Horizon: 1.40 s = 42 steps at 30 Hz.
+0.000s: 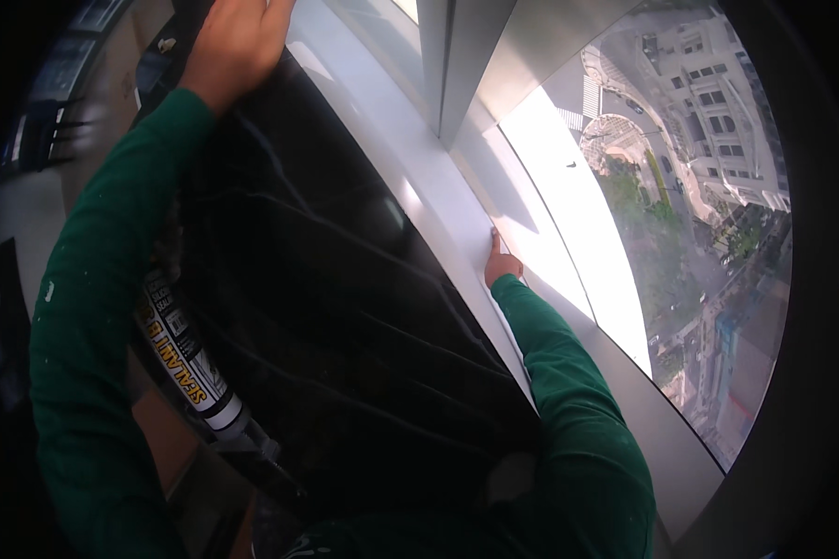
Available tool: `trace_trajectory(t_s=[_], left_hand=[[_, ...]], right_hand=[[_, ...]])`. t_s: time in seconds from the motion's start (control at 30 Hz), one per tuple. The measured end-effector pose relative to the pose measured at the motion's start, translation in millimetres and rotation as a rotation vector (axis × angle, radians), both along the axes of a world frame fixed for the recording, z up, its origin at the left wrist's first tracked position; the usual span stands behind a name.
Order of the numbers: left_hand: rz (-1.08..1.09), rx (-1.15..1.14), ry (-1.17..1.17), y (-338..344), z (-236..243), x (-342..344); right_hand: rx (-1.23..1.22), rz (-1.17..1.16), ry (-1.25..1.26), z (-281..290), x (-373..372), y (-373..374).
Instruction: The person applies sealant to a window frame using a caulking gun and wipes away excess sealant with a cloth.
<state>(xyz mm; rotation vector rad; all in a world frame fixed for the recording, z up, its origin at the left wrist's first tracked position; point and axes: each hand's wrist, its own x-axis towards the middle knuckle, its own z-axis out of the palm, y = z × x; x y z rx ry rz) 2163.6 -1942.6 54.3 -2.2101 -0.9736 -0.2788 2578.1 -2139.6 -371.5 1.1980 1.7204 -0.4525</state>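
At the top left my left hand (238,47) rests with fingers stretched out, near the far end of a black stone slab with pale veins (326,252). The fingertips are cut off by the picture's upper edge. My right hand (504,265) touches the seam beside a white ledge (382,149) along the window. Its index finger is extended against the white surface, and the other fingers are partly hidden. A caulking cartridge (191,359) with dark and white print lies at the slab's near left side, next to my left forearm. Neither hand visibly holds anything.
A tall window (671,233) on the right looks down on a street, trees and buildings. A light grey window post (447,74) rises from the ledge between my hands. Furniture and floor at the left are dim and blurred.
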Motion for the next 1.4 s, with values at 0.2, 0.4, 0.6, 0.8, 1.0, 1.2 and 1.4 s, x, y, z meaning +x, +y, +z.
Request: trace_trajectory(t_s=[0.2,0.4,0.6,0.8,1.0,1.2,1.4], left_hand=[[-0.009,0.011,0.009,-0.7,4.4,-7.3],[-0.001,0.0,-0.123,8.2,2.1,18.1],[0.12,-0.144,-0.249,-9.8,-2.5,1.7],[0.369,-0.337,-0.774,14.2,-2.5,28.1],[0.512,-0.407,-0.813,1.5,15.2,21.6],[0.515,-0.751,-1.31,-58.8,73.7,-10.8],[0.878,-0.16,-1.6,-223.9,89.2,-130.3]], right_hand=[[-0.099,-0.06,-0.055,14.0,20.5,-22.3],[-0.237,-0.107,-0.11,15.8,100.9,-57.4],[-0.397,-0.153,0.03,90.4,65.5,-24.0],[-0.343,-0.793,0.34,225.0,79.9,50.6],[0.241,-0.908,0.92,357.5,11.8,60.7],[0.695,-0.645,1.169,499.9,-147.1,-17.8],[-0.198,-1.23,1.696,573.7,-250.3,-85.8]])
